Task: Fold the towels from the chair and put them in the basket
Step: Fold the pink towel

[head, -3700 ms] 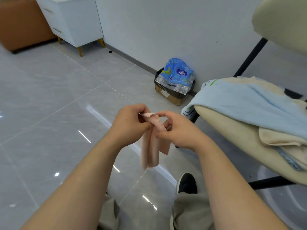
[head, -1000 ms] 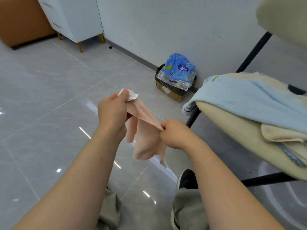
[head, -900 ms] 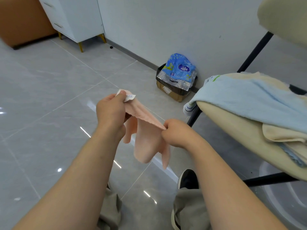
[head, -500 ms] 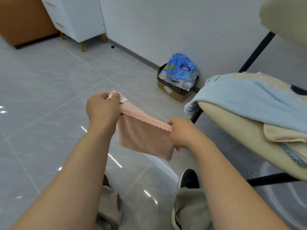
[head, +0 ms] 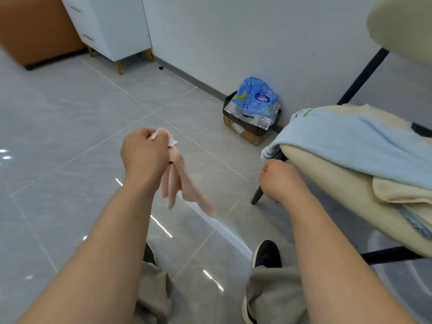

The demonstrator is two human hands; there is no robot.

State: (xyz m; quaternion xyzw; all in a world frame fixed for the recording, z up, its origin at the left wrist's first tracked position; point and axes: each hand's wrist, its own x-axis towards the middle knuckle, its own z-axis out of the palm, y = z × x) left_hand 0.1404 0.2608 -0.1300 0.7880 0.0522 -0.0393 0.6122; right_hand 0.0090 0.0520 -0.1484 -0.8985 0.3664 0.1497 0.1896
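The glossy grey tiled floor [head: 58,118] carries a cream padded chair on black metal legs [head: 327,181], a brown cardboard box [head: 243,133] against the wall, a white drawer cabinet on gold legs [head: 112,24] and a person's dark shoes [head: 267,253]. On the chair seat, a light-blue terry towel [head: 362,146] lies draped over a beige towel [head: 402,190].

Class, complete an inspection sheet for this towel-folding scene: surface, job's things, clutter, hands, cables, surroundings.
Surface: glossy grey tile floor; no table seen.
Job's things: pink towel hanging loose from one corner; light blue towel draped over beige towels on the cream chair; basket not in view.
Clutter: blue plastic package in a cardboard box by the white wall.
Hands: left hand grips the pink towel's corner; right hand curled, holding nothing.
Cables: nothing seen.
Surroundings: white cabinet, brown furniture.
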